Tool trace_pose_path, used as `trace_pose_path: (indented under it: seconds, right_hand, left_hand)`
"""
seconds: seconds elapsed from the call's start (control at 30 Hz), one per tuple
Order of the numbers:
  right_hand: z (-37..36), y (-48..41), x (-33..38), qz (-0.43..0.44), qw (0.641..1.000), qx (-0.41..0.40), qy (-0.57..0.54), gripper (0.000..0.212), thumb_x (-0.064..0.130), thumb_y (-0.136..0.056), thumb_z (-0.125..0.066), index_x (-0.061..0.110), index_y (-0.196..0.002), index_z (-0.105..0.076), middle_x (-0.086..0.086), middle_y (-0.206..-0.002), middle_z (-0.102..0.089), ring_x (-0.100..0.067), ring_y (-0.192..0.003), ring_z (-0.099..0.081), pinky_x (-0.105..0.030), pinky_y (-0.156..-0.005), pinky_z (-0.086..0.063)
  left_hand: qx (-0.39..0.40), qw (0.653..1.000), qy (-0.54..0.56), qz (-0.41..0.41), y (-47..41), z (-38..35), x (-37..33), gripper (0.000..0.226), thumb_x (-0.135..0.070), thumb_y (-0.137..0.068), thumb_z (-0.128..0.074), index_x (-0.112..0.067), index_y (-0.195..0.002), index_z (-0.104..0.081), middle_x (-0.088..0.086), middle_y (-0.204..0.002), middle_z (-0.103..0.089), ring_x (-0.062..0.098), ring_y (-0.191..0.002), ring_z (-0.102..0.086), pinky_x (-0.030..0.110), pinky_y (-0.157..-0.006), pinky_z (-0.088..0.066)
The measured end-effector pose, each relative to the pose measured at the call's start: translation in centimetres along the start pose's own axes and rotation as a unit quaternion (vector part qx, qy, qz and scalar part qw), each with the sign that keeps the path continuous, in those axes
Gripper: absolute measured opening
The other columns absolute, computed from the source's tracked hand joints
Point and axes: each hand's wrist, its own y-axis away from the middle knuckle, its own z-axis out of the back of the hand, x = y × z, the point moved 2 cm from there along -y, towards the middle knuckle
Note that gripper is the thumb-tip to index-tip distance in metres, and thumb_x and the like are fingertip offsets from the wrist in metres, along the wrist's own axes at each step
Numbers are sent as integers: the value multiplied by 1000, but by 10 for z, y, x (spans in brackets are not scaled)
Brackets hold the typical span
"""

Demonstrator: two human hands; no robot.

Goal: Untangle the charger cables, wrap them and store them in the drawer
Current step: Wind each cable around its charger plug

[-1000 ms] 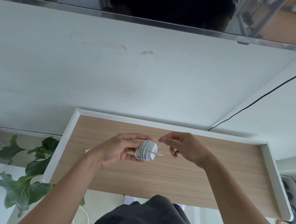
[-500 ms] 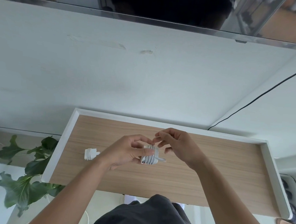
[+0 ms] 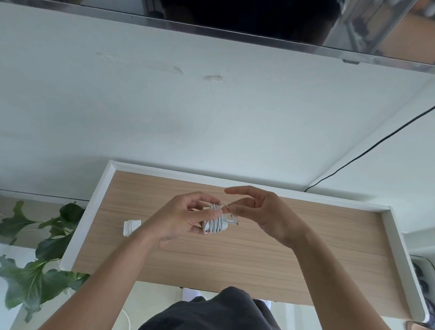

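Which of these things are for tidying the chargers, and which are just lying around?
For the job: white cable-wrapped charger gripped by the left hand; right hand at its cable end; second white wrapped charger lying in the wood-bottomed, white-rimmed drawer.
Just there: green leafy plant; thin black wall wire.

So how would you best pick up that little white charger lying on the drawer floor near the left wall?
Probably from straight above, pinching the small charger across its blocky body. It lies flat on the floor of the drawer, hemmed by the side wall and the forearm of the left hand, so the top looks freest.
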Motion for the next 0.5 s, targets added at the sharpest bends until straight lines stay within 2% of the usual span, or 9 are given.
trace_pose_path:
  seconds: [0.1,0.2,0.3,0.37,0.5]
  right_hand:
    - [-2,-3,-7,17,1000,-9,-22,37,15,-102,-80,22,-137,-72,-12,-113,-85,-22,-106,-79,-35,-106,-54]
    - [-5,-4,-11,29,999,-18,-28,34,18,-100,-81,21,-134,-74,-13,-111,-85,-32,-110,-79,-45,-111,-56]
    - [-7,-4,-12,37,998,-28,-36,35,22,-97,-83,20,-131,-75,-12,-110,-85,-25,-103,-79,-50,-114,-54]
    - [-9,-5,-11,40,998,-37,-33,32,21,-97,-83,20,-129,-77,-13,-108,-85,-21,-97,-77,-50,-110,-55]
    - [-8,-6,-8,38,997,-63,-5,24,23,-100,-83,26,-123,-79,-9,-105,-86,-21,-96,-74,-47,-91,-49]
  left_hand:
    - [14,1000,-5,8,0,2,0,27,-27,-95,-87,-24,-121,-83,16,-120,-80,30,-111,-81,47,-96,-68]
    - [33,999,-12,23,1,6,0,27,-29,-95,-87,-26,-121,-83,19,-121,-79,32,-114,-80,46,-96,-68]
    - [45,999,-11,29,2,10,0,29,-31,-95,-87,-27,-123,-83,18,-123,-80,30,-115,-80,44,-97,-68]
    - [44,999,-6,29,2,12,-1,29,-30,-95,-87,-27,-124,-83,16,-122,-81,28,-114,-81,43,-96,-68]
    - [49,998,-1,32,0,17,-3,30,-29,-94,-87,-26,-124,-83,17,-124,-81,31,-115,-80,46,-99,-67]
